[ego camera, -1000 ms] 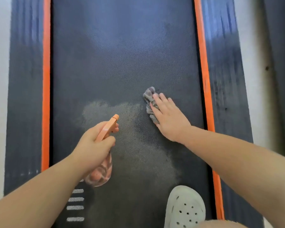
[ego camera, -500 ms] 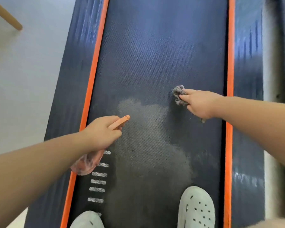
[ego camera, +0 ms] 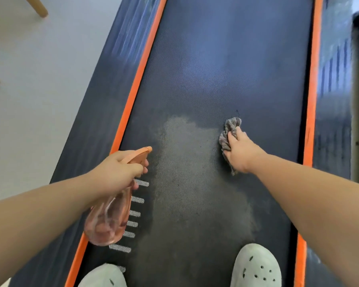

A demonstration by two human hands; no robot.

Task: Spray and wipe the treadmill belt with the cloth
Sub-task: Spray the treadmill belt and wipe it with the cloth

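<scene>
Wiping pass on belt (ego camera: 226, 59), mid-task.
Right hand (ego camera: 239, 152) pins bunched cloth (ego camera: 229, 131) at right edge of pale patch (ego camera: 187, 162); left hand (ego camera: 116, 172) grips spray bottle (ego camera: 110, 220) left of it. I'd sweep overlapping strokes across.

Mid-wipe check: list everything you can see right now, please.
treadmill belt: one, dark grey, centre
pale patch: one, light grey, mid-belt
white dashes: one row, belt's left edge
orange strips: two, flanking the belt
cloth: one, grey, on belt right of patch
spray bottle: one, translucent orange, above left strip
wooden legs: two, tan, floor upper left
clogs: two, pale, bottom edge
left hand: grips spray bottle
right hand: grips cloth
</scene>
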